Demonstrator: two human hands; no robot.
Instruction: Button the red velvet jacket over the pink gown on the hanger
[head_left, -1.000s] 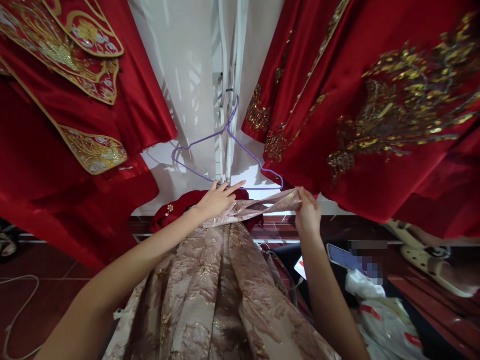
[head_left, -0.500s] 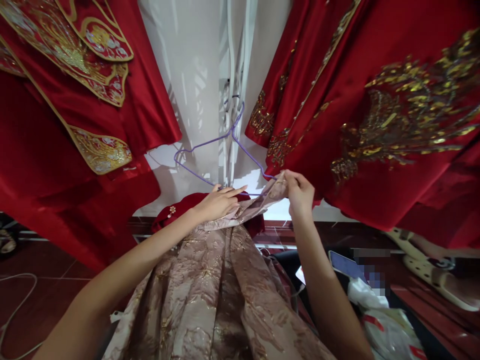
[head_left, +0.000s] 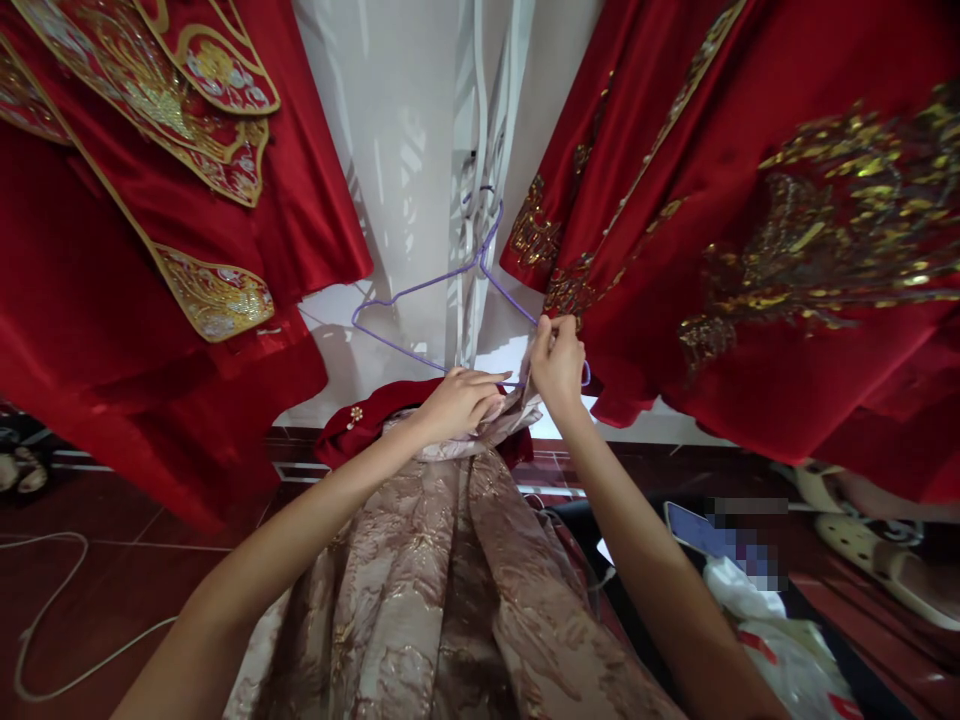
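Both hands on garment waistband at purple hanger

Pink-beige brocade garment [head_left: 397,570], gold threads, pleated, hangs down from its waistband [head_left: 517,412] at centre and spreads toward the wearer of the camera. Waistband is bunched between the hands, level with the lower bar of a purple hanger [head_left: 435,281].

Left hand [head_left: 461,405]: back up, grasping the waistband, index finger stretched out to the right along the hanger's lower bar. Thumb mostly hidden.

Right hand [head_left: 557,365]: clenched in a pinch on the waistband's other end, raised at the right side of the hanger. Hanger wire runs up to the fingertips and its corner shows past the hand; can't tell if the fingers grip the wire too.

Hanger is tilted, hook up near white rods [head_left: 480,130]. Dark red cloth [head_left: 337,440] with a flower-shaped ornament [head_left: 355,416] sits behind the waistband.

Left side: red garment [head_left: 315,200], gold and silver embroidery. Right side: another red garment [head_left: 637,330], gold sequins. Pale wall [head_left: 405,150] between them.

Low right: phone [head_left: 690,525] partly pixelated, white crumpled item just below it, clear plastic bag [head_left: 795,660] with red marks, cream clog [head_left: 862,555] on a foot. Low left: white cable [head_left: 25,636] on dark red tiled floor [head_left: 120,580].
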